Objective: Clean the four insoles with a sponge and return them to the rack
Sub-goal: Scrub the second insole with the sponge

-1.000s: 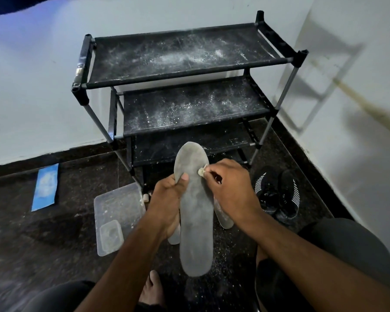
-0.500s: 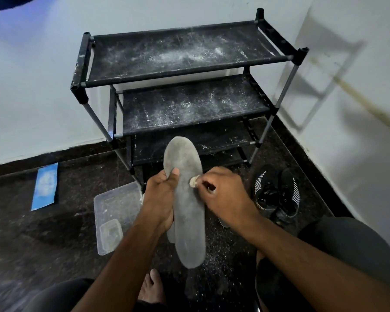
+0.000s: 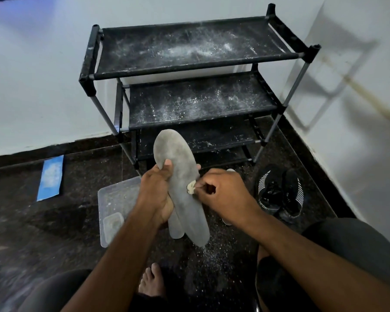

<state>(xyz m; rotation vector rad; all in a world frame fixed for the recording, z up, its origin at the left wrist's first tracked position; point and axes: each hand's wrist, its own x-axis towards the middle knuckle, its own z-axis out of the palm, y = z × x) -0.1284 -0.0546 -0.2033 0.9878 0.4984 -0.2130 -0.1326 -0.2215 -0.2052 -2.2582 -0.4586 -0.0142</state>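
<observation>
The grey insole (image 3: 182, 188) is dusty and mottled, held up in front of the rack (image 3: 189, 86) with its toe end pointing upward. The left hand (image 3: 157, 194) grips its edge, thumb on top; a second insole (image 3: 175, 228) peeks out behind it. The right hand (image 3: 223, 194) pinches a small pale sponge (image 3: 191, 186) against the sole. White powder speckles the black rack shelves and the dark stone floor (image 3: 54, 233). Another insole beneath the right hand is mostly hidden.
</observation>
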